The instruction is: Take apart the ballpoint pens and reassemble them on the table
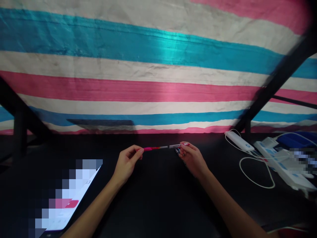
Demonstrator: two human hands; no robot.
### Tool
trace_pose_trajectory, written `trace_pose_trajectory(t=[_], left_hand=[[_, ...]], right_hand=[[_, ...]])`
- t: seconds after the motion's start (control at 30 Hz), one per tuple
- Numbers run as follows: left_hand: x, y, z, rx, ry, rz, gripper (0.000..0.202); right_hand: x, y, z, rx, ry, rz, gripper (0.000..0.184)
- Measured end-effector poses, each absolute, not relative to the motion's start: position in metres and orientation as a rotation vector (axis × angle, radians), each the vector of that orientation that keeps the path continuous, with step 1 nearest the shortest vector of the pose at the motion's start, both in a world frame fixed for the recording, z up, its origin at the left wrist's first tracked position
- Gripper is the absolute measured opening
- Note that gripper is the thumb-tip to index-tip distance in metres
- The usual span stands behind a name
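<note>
My left hand (128, 162) pinches a pink pen piece (148, 149) between thumb and fingertips. A thin, pale refill-like rod (162, 147) sticks out of it toward the right. My right hand (192, 158) is closed on a clear pen barrel (175, 145) with a dark rim at its left end and some red near the fingers. The rod's tip and the barrel's open end face each other, nearly in line, with only a sliver of space between. Something small and dark with light spots (177, 151) shows beneath the right fingers; I cannot make out what it is.
A lit tablet-like screen (74, 198), partly blurred out, lies at the left on the black table (153, 205). At the right are a white power strip (284, 168), a white device (239, 141), looping cables and a blue item (297, 139). Striped sheeting (148, 89) hangs behind.
</note>
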State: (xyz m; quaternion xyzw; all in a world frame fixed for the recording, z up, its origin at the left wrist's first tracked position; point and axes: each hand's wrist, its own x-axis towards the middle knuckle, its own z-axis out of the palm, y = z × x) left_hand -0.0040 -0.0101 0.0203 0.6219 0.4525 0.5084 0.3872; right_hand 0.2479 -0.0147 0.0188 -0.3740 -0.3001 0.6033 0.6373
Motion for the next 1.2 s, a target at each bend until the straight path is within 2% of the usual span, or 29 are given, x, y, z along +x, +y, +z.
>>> trace_pose_trajectory(t=[0.8, 1.2], left_hand=[[-0.001, -0.012, 0.022, 1.59, 1.166, 1.271, 0.025], [0.006, -0.016, 0.015, 1.638, 1.101, 1.197, 0.018]], right_hand=[[0.244, -0.016, 0.018, -0.856, -0.724, 1.358, 0.021], [0.231, -0.028, 0.019, -0.848, -0.923, 1.419, 0.02]])
